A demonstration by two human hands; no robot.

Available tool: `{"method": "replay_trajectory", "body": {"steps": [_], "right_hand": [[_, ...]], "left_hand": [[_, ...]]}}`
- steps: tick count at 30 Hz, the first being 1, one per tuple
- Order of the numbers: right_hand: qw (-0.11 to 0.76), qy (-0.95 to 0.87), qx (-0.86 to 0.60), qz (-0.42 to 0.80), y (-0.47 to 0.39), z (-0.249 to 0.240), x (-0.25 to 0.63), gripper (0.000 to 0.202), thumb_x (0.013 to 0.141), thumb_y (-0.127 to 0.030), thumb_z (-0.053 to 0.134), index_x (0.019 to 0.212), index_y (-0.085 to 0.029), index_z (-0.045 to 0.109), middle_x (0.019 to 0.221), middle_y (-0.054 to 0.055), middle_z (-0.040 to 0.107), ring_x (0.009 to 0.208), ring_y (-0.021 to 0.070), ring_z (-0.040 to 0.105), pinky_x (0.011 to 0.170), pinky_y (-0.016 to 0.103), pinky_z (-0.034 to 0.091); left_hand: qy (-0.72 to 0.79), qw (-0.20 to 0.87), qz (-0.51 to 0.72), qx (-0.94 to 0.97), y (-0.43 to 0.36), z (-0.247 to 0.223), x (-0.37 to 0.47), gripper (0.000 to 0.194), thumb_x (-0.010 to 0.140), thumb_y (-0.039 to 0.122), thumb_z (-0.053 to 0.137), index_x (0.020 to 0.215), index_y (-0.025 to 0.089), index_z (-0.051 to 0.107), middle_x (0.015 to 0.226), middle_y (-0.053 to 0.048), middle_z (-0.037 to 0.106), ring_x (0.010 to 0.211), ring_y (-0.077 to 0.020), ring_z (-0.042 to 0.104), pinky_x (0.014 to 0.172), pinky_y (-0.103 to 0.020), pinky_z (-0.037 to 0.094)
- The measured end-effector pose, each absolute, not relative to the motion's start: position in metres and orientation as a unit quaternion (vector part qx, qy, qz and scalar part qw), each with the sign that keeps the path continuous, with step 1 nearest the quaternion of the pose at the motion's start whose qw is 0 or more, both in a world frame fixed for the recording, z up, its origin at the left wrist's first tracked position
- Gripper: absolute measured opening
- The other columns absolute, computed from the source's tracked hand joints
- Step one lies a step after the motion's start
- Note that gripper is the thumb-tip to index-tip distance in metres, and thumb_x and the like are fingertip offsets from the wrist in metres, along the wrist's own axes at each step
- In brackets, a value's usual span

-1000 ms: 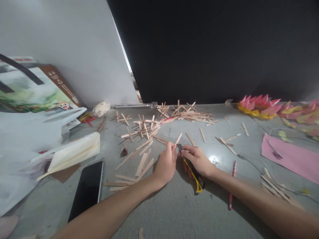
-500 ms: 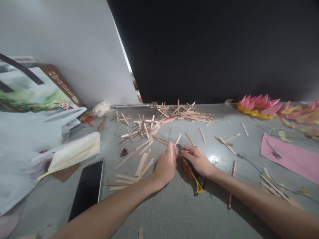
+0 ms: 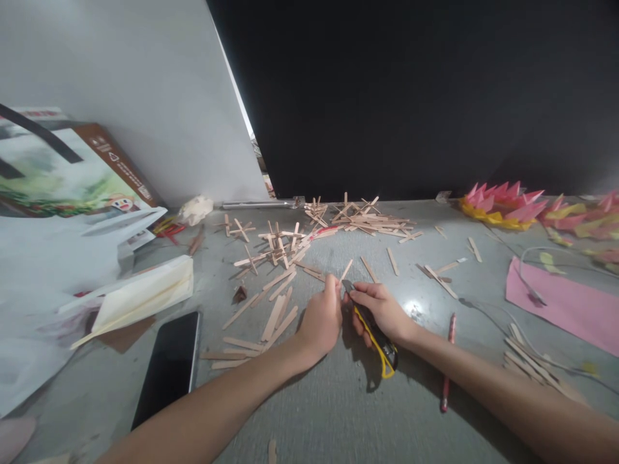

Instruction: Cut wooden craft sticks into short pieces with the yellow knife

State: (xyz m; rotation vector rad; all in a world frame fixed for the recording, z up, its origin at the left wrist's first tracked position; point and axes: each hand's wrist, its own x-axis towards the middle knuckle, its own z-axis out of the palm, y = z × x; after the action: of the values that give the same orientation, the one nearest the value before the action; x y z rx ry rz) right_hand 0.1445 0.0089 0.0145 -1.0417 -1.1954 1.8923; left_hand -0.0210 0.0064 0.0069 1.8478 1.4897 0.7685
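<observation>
1. The wooden stick (image 3: 347, 268) is pinched at its near end by the left hand (image 3: 322, 319), thumb and fingers drawn together; its far end points up and slightly right, free in front of the knuckles.
2. The yellow-and-black utility knife (image 3: 380, 341) is in the right hand (image 3: 384, 310), fingers wrapped around its handle. It slants from the dark front end beside the stick down to the yellow butt at lower right. Whether the blade touches the stick cannot be told.
3. The two hands nearly meet, with a narrow gap between them. Toward the wearer, a broad stretch of grey desk (image 3: 333, 412) shows between the forearms, giving the elbows room.
4. Both forearms angle inward from the lower corners; the left wrist is bent so the knuckles face away, and the right palm is turned down over the knife.
5. Loose sticks (image 3: 273, 319) lie just left of the left hand, limiting room there, and the phone (image 3: 167, 370) lies beyond the left forearm. A pink pencil (image 3: 448, 364) lies partly behind the right forearm.
6. At the desk's far edge, a stick pile (image 3: 374, 222) sits near the black panel (image 3: 411, 96).
</observation>
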Motion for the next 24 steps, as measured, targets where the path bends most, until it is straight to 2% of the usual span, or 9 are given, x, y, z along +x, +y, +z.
{"method": "replay_trajectory", "body": {"steps": [10,24], "right_hand": [[0.342,-0.414,-0.391,0.747,0.0063,0.0181,0.1401,0.05,0.083,-0.06,0.066,0.109,-0.018,0.058,0.047,-0.002,0.064,0.029,0.0174,0.053,0.027,0.022,0.039],[0.346,-0.405,-0.373,0.76,0.006,0.0173,0.1407,0.048,0.086,-0.059,0.065,0.111,-0.018,0.058,0.048,-0.003,0.063,0.029,0.017,0.053,0.027,0.022,0.04]], "left_hand": [[0.574,0.313,0.297,0.696,0.0065,0.0041,-0.0204,0.019,0.108,0.036,0.03,0.101,0.024,0.043,0.072,-0.001,0.065,0.062,-0.0201,0.062,0.057,-0.028,0.034],[0.583,0.302,0.289,0.696,0.0047,0.0073,-0.0186,0.016,0.107,0.034,0.032,0.098,0.025,0.041,0.073,-0.001,0.063,0.064,-0.0209,0.062,0.059,-0.028,0.032]]}}
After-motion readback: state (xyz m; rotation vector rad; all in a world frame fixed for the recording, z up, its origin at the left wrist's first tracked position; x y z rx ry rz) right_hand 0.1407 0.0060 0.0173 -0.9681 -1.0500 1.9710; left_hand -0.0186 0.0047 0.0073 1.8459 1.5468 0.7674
